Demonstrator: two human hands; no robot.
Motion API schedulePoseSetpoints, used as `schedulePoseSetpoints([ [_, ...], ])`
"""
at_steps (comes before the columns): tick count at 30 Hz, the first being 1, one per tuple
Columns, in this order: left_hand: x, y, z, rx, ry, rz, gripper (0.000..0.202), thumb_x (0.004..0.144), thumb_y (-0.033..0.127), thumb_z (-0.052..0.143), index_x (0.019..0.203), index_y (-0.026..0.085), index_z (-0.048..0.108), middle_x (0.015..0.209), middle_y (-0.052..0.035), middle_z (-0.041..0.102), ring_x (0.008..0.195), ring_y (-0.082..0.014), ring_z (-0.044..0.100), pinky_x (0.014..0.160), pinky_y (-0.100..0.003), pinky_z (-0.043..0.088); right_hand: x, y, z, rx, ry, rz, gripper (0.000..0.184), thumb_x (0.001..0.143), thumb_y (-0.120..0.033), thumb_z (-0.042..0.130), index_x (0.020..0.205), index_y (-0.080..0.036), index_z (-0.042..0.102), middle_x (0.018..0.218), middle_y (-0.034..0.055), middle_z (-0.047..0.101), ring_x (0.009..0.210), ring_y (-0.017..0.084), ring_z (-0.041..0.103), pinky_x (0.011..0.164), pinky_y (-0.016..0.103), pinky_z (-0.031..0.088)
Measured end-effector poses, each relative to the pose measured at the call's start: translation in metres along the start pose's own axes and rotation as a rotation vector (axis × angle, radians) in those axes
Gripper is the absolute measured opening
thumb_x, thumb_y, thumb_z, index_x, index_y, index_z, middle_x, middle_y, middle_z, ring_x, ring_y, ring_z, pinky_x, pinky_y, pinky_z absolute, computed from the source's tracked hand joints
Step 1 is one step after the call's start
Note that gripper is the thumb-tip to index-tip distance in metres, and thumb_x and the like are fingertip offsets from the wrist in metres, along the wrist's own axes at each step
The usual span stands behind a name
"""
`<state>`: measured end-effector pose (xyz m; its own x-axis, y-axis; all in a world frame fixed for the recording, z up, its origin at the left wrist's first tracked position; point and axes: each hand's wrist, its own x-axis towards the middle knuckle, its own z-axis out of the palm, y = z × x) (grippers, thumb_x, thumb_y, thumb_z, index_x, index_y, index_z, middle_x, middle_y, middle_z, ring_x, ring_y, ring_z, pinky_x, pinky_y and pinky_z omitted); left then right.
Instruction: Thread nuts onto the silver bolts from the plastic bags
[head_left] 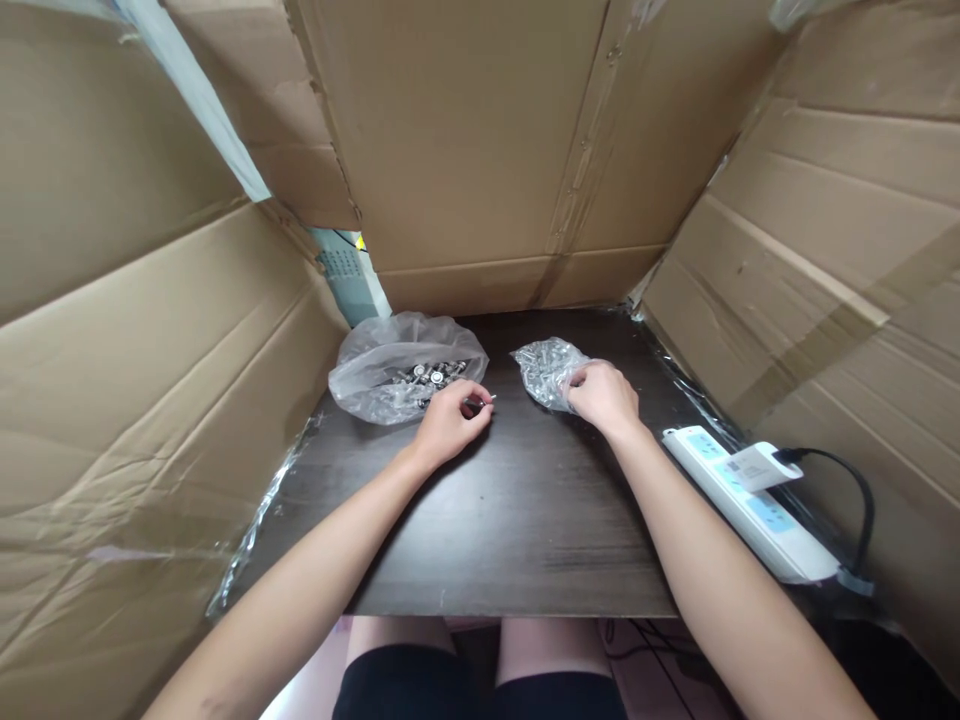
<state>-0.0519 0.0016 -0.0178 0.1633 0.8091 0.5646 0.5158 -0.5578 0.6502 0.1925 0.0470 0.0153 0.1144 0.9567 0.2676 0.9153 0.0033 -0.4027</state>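
A dark table (517,540) has a power strip (750,495) at its right edge. Further in, the left hand (448,422) pinches a screw (482,402) just beside a large bag (401,378) of metal parts. The right hand (604,397) curls closed, gripping a small bag (546,368). Cardboard (465,140) walls stand behind.

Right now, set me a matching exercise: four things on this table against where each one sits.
Things:
1. larger plastic bag
2. smaller plastic bag
3. power strip
4. small metal part

Places:
A. along the right edge of the table
B. under the right hand
C. pinched in the left hand
D. back left, just beyond the left hand

Pairs: 1-D, 2-B, 3-A, 4-C
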Motion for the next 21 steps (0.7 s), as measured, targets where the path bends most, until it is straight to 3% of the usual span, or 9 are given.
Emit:
schedulePoseSetpoints([
  [5,-0.001,0.000,0.000,-0.026,-0.004,-0.022,0.015,0.085,0.022,0.064,0.099,0.017,0.068,0.098,-0.0065,0.071,0.087,-0.0171,0.068,0.070,-0.024,0.055,0.001,0.003,0.005,-0.064,0.047,-0.063,0.021,0.081,-0.023,0.063,0.085,-0.018,0.082,0.103,0.0153,0.075,0.096,0.031,0.069,0.078,0.036,0.049],
  [9,-0.001,0.000,0.000,-0.031,-0.001,-0.022,0.028,0.085,0.019,0.063,0.112,0.016,0.068,0.101,-0.0066,0.072,0.086,-0.0164,0.068,0.069,-0.024,0.055,-0.011,-0.002,0.004,-0.096,0.174,-0.268,0.022,0.086,-0.024,0.060,0.085,-0.014,0.080,0.099,0.0173,0.074,0.106,0.035,0.061,0.089,0.044,0.047],
  [13,-0.001,0.002,0.000,-0.040,-0.008,-0.035,0.036,0.085,0.018,0.062,0.122,0.017,0.065,0.100,-0.0055,0.072,0.085,-0.0156,0.069,0.071,-0.024,0.054,-0.028,-0.017,0.006,0.216,0.274,-0.624,0.022,0.091,-0.025,0.058,0.080,-0.018,0.075,0.088,0.0083,0.074,0.090,0.024,0.062,0.088,0.036,0.049],
  [15,-0.001,0.002,0.000,-0.049,-0.013,-0.036,0.036,0.086,0.019,0.063,0.122,0.018,0.065,0.100,-0.0054,0.073,0.085,-0.0158,0.069,0.071,-0.024,0.054,-0.036,-0.025,0.012,0.377,0.307,-0.723,0.022,0.094,-0.027,0.057,0.085,-0.019,0.075,0.087,0.0068,0.074,0.084,0.021,0.063,0.085,0.035,0.051],
  [21,-0.001,0.002,-0.002,-0.122,-0.010,-0.065,0.031,0.088,0.023,0.063,0.118,0.018,0.065,0.099,-0.0060,0.071,0.083,-0.0159,0.069,0.071,-0.024,0.054,-0.045,-0.036,0.036,0.553,0.239,-0.697,0.018,0.095,-0.026,0.058,0.094,-0.019,0.074,0.088,0.0062,0.074,0.078,0.019,0.067,0.076,0.033,0.054],
])
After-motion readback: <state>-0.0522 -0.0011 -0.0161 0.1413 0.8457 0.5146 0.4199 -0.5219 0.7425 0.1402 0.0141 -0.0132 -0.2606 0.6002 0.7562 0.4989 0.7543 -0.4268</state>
